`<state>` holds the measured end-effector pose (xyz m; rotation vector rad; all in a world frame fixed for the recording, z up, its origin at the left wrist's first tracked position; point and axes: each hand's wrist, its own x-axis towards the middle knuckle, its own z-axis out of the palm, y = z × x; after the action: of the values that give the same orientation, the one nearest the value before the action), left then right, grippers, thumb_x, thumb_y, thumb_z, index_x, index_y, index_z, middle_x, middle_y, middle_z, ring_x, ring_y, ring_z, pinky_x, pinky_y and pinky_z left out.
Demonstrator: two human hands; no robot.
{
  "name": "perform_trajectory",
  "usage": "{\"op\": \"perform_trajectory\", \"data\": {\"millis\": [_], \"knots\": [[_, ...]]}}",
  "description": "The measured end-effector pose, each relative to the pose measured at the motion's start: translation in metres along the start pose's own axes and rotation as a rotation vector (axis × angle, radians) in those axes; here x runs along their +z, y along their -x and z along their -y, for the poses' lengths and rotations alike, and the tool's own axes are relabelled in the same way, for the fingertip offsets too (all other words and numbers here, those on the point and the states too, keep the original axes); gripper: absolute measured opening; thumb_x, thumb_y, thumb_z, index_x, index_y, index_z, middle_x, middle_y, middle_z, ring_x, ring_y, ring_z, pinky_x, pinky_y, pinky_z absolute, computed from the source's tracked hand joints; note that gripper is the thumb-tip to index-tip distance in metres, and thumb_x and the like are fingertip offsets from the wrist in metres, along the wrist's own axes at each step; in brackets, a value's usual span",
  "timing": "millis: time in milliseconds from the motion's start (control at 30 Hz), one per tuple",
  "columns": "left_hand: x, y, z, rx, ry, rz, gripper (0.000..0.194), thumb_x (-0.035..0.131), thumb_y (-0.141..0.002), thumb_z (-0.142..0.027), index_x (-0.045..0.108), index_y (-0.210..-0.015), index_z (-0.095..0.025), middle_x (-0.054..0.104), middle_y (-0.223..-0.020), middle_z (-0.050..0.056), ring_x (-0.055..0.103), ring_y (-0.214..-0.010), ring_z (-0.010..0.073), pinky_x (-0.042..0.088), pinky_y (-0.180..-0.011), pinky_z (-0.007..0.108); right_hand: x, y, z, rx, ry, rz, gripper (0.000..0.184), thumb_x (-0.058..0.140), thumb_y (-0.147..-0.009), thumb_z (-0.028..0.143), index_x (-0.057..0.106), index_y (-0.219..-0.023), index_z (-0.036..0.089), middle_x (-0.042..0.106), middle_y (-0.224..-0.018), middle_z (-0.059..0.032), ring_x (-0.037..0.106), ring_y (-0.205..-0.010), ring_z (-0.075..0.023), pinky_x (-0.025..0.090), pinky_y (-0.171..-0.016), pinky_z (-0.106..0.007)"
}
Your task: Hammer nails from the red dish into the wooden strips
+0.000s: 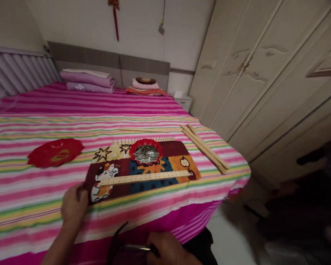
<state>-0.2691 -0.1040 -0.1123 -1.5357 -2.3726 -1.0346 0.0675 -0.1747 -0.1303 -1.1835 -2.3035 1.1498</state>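
Note:
My left hand (75, 204) is closed on the left edge of a patterned placemat (157, 189) with a cartoon cat on it. Down at the bed's near edge, my right hand (165, 248) grips the handle of a claw hammer (135, 247), its dark head pointing left. A pale wooden strip (146, 178) dotted with small marks lies across the mat. Behind it sits a red scalloped dish (133, 154) full of loose nails (146, 154). Along the mat's far edge, a row of nails (165, 139) stands upright, partly hidden by the dish.
A red tray (55, 152) lies to the left on the striped bed cover (22, 184). Several wooden strips (205, 147) are to the right, and a thin one (145, 130) lies beyond the mat. Folded bedding (89, 81) is near the headboard; a wardrobe (242, 66) stands right.

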Motion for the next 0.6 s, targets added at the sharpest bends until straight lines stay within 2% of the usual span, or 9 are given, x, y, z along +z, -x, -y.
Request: {"op": "perform_trajectory", "data": {"millis": [67,133,200,300,367,467,600], "knots": [[-0.004,-0.004,-0.020,0.099,-0.009,-0.026,0.033,0.038,-0.080,-0.033,0.058,-0.100,-0.015,0.064,-0.097,0.013,0.056,-0.095,0.0278,0.044,-0.083,0.043,-0.005,0.010,-0.005,0.058,-0.067,-0.070,0.016,0.054,-0.067,0.015,0.061,-0.079,0.023,0.061,-0.065,0.0049,0.053,-0.054,-0.0119,0.030,-0.045,-0.020],[0.000,-0.003,-0.048,0.256,0.052,0.028,0.032,0.042,-0.078,-0.034,0.058,-0.099,-0.017,0.065,-0.099,0.011,0.058,-0.094,0.0258,0.044,-0.084,0.041,-0.011,0.021,-0.010,0.108,-0.128,-0.157,0.013,0.053,-0.068,0.015,0.057,-0.077,0.023,0.056,-0.065,0.0052,0.050,-0.056,-0.0118,0.032,-0.048,-0.020],[0.012,0.001,-0.080,0.410,0.060,0.149,0.031,0.044,-0.077,-0.034,0.061,-0.096,-0.017,0.066,-0.098,0.010,0.059,-0.093,0.0247,0.043,-0.085,0.039,-0.017,0.031,-0.014,0.137,-0.194,-0.240,0.008,0.053,-0.068,0.016,0.051,-0.073,0.022,0.052,-0.066,0.0051,0.047,-0.060,-0.0123,0.033,-0.052,-0.021],[0.035,0.012,-0.121,0.486,-0.022,0.276,0.035,0.046,-0.079,-0.035,0.060,-0.106,-0.018,0.065,-0.107,0.009,0.056,-0.101,0.0249,0.040,-0.088,0.038,-0.026,0.044,-0.020,0.149,-0.306,-0.336,0.011,0.052,-0.069,0.019,0.042,-0.066,0.023,0.043,-0.063,0.0058,0.040,-0.060,-0.0123,0.033,-0.055,-0.023],[0.049,0.017,-0.140,0.521,-0.084,0.341,0.037,0.048,-0.080,-0.035,0.060,-0.111,-0.018,0.064,-0.112,0.009,0.055,-0.104,0.0253,0.038,-0.089,0.038,-0.030,0.051,-0.024,0.150,-0.377,-0.393,0.015,0.051,-0.070,0.023,0.038,-0.064,0.023,0.038,-0.061,0.0062,0.036,-0.059,-0.0121,0.031,-0.055,-0.024],[0.063,0.020,-0.152,0.557,-0.161,0.401,0.037,0.047,-0.082,-0.033,0.059,-0.114,-0.020,0.063,-0.113,0.009,0.055,-0.102,0.0243,0.037,-0.088,0.037,-0.032,0.060,-0.033,0.168,-0.468,-0.474,0.018,0.052,-0.070,0.026,0.036,-0.062,0.023,0.035,-0.060,0.0065,0.032,-0.058,-0.0119,0.029,-0.054,-0.024],[0.069,0.020,-0.146,0.568,-0.181,0.424,0.033,0.042,-0.085,-0.029,0.062,-0.112,-0.026,0.065,-0.105,0.007,0.056,-0.093,0.0211,0.037,-0.080,0.034,-0.031,0.070,-0.046,0.238,-0.573,-0.585,0.019,0.053,-0.070,0.024,0.036,-0.061,0.023,0.035,-0.058,0.0069,0.032,-0.055,-0.0116,0.029,-0.052,-0.024]]}}
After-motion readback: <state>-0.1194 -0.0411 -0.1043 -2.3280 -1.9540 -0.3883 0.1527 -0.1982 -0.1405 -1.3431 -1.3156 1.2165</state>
